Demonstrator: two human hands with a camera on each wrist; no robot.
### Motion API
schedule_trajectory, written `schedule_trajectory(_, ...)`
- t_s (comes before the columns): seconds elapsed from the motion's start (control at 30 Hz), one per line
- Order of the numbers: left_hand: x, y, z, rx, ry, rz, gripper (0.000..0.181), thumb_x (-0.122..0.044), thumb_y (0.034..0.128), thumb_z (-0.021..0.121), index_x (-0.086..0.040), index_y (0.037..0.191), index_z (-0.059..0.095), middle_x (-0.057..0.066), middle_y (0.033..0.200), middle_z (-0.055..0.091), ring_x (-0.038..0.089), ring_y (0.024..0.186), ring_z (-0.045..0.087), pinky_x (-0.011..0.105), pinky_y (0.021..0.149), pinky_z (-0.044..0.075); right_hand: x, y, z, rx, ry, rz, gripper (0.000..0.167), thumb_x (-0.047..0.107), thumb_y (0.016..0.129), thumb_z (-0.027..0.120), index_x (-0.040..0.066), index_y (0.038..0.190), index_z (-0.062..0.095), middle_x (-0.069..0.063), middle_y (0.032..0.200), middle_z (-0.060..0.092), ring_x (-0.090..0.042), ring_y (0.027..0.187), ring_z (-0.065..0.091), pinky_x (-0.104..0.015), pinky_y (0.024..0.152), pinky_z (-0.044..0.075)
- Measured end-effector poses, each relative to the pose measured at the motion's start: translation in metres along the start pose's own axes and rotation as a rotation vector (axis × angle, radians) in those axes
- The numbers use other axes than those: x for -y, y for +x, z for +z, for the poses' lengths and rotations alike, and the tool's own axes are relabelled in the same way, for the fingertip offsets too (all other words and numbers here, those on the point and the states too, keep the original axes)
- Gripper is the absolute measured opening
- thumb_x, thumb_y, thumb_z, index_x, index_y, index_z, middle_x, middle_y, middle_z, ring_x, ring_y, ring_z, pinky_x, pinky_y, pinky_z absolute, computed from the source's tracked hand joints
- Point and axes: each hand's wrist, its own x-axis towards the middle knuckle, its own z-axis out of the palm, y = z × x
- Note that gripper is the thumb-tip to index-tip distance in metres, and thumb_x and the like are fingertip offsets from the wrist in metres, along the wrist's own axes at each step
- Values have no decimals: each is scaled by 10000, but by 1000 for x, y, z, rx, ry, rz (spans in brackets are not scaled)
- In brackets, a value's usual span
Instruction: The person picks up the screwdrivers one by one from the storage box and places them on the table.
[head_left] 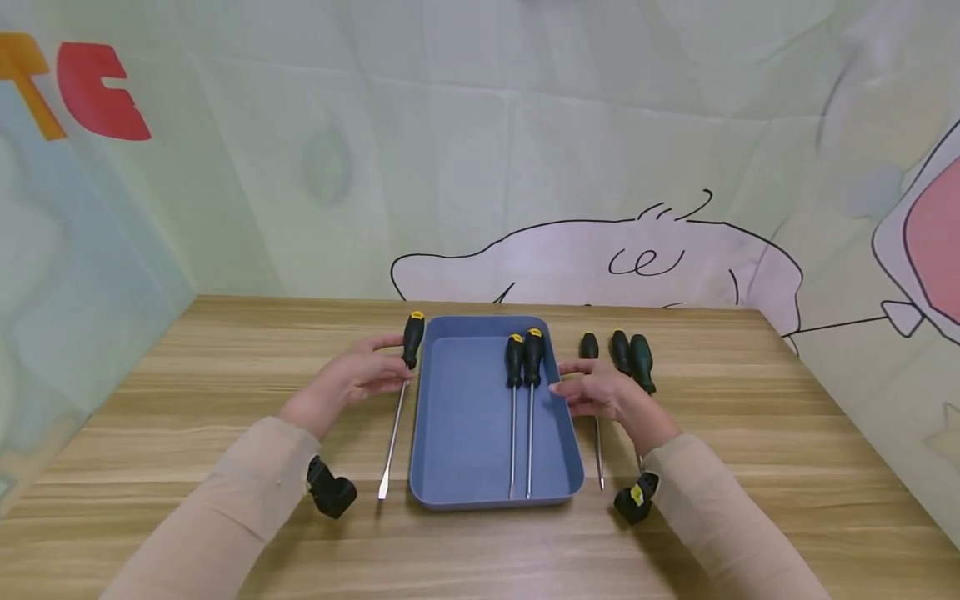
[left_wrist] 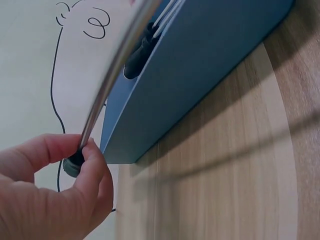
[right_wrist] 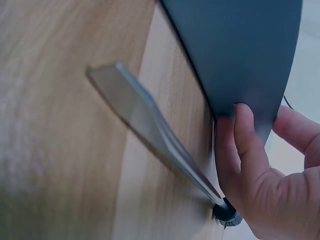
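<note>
Clearly, your left hand (head_left: 365, 371) pinches a black-handled screwdriver (head_left: 412, 343), unseen in the right wrist view; gripped between right fingers (right_wrist: 245, 125): a blue rectangular tray (head_left: 465, 417).

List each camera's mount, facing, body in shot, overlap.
Head: worn on the head, facing forward and down at the tray on the table; left hand, right hand and both sleeves show.
Left wrist: on that wrist, facing the screwdriver the left hand pinches, tray beside it.
Right wrist: on that wrist, facing the right hand at the tray, plus another screwdriver, flat tip near the lens.
Shared: both wrist views show the tray's outer wall.
</note>
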Motion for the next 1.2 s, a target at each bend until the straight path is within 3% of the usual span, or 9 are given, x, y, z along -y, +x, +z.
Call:
schedule_trajectory(0.3,5,4,-11,-29,3,-14,740,182,803,492,66,1449,150,120,882,572,108,699,606,227,668,542,-1,0,-1,6,1,-6,541,45,863,646,-12,1344,405,-119,939,608,-186,755,589,-303,721,560)
schedule_trajectory(0.57,10,7,-20,-89,82,-33,714,150,826,520,64,1447,177,201,1023,567,104,691,623,216,637,555,0,-3,-1,14,-7,-7,549,66,857,662,-7,1340,410,-154,1009,598,-204,808,589,-339,802,546)
schedule_trajectory(0.8,19,13,-27,-131,59,-24,721,176,802,510,70,1438,188,70,786,590,89,640,612,208,595,548,2,-4,-1,24,2,-8,568,79,840,686,-11,1332,416,-150,990,601,-203,807,594,-333,786,552)
schedule_trajectory(0.87,22,15,-27,-139,67,-9,732,184,781,511,74,1432,195,74,790,573,87,625,598,200,572,539,0,-2,0,6,-5,-1,535,59,864,650,1,1340,413,-146,993,593,-199,802,589,-331,781,552)
schedule_trajectory(0.97,26,15,-25,-153,149,34,725,177,763,507,97,1416,202,189,970,545,104,653,585,193,566,524,0,0,0,9,5,0,534,50,866,644,-5,1342,407,-132,962,594,-190,776,591,-315,743,559)
schedule_trajectory(1.1,29,15,-19,-217,313,98,671,154,734,508,137,1363,273,319,1183,445,107,641,555,188,561,510,-1,0,0,12,12,3,531,51,867,644,-2,1340,410,-133,962,595,-190,773,592,-315,744,559)
schedule_trajectory(1.2,31,15,-15,-270,390,138,621,149,708,517,161,1305,346,353,1159,497,98,613,543,196,548,515,-1,0,-1,13,5,0,537,59,868,644,-2,1345,404,-133,972,590,-194,781,587,-314,750,558)
